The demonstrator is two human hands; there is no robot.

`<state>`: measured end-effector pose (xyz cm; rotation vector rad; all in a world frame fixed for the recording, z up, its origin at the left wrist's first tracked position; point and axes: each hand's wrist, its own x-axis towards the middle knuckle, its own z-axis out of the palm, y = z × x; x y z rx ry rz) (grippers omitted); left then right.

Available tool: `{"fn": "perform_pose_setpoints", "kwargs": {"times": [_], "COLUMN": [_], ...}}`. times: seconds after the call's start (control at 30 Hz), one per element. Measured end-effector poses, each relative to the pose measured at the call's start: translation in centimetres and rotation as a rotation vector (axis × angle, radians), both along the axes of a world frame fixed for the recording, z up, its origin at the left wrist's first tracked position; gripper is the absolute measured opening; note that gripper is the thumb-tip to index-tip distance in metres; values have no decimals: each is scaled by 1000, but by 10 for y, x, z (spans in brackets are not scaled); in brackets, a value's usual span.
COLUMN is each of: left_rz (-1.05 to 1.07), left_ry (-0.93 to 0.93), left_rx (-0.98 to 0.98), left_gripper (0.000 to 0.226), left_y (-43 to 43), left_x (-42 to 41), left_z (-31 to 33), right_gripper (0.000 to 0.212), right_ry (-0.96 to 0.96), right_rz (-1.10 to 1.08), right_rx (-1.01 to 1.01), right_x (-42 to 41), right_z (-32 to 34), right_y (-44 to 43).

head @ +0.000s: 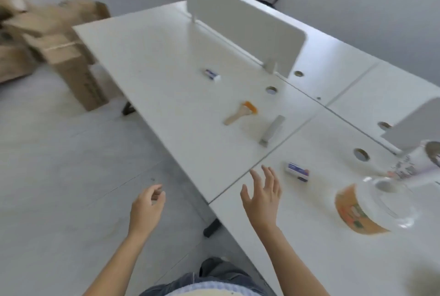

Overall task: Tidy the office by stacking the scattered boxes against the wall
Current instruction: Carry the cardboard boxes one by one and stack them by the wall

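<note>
Both hands are empty. The left hand hangs over the floor at about seven o'clock, its fingers loosely curled around nothing. The right hand hovers at the near edge of the desk at about five o'clock, fingers spread apart and holding nothing. The boxes are far off at ten o'clock: a blurred heap of brown cardboard on the floor past the far end of the desk. One tall box tilts next to the desk's corner, though I cannot tell whether it touches. The others lie at odd angles behind it. From how they lie, I judge the stacking not yet done. The heap looks tumbled rather than squared up, and the blur makes it impossible to tell whether it backs onto a wall. Nearly all the work seems to remain: walking to the pile, lifting each box and setting them in order. On the desk lie a packet just beside the right hand at two o'clock of it, a second packet near the divider, a brush with an orange end, a grey bar, and a jar at three o'clock. Whether the packets count as boxes to tidy is unclear. If they do, the near one is the closest thing to hand.
</note>
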<state>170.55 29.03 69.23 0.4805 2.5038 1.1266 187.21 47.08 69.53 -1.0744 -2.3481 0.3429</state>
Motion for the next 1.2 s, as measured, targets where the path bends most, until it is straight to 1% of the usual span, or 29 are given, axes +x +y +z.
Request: {"fn": "perform_pose_setpoints", "kwargs": {"times": [0.2,0.27,0.33,0.43,0.57,0.63,0.73,0.9,1.07,1.2], "left_rz": [344,444,522,595,678,751,851,900,956,1012], "left_ry": [-45,-99,-173,-254,-295,-294,-276,-302,-300,-287], "left_rx": [16,18,23,46,52,64,115,164,172,176], "left_gripper": [24,25,25,21,19,19,12,11,12,12], "left_y": [-128,-169,-206,-252,-303,-326,-349,-361,-373,-386], "left_x": [9,20,37,66,94,102,108,101,74,27], "left_z": [1,-3,-11,-21,-27,-28,-25,-25,-25,-25], "right_gripper": [36,40,44,45,45,46,46,45,45,45], "right_ry": [-53,-218,-324,-433,-540,-577,-588,-596,-642,-628], "right_rz": [303,425,535,660,765,813,868,929,1003,1036], "right_rx": [-237,-379,-443,-515,-578,-596,-587,-554,-549,-546], "right_x": [-54,-64,-66,-59,-51,-53,-63,-92,-133,-196], "right_z": [0,-1,-7,-17,-31,-34,-30,-27,-34,-35], "right_y": [-89,-122,-154,-202,-257,-277,-297,-314,-333,-344]}}
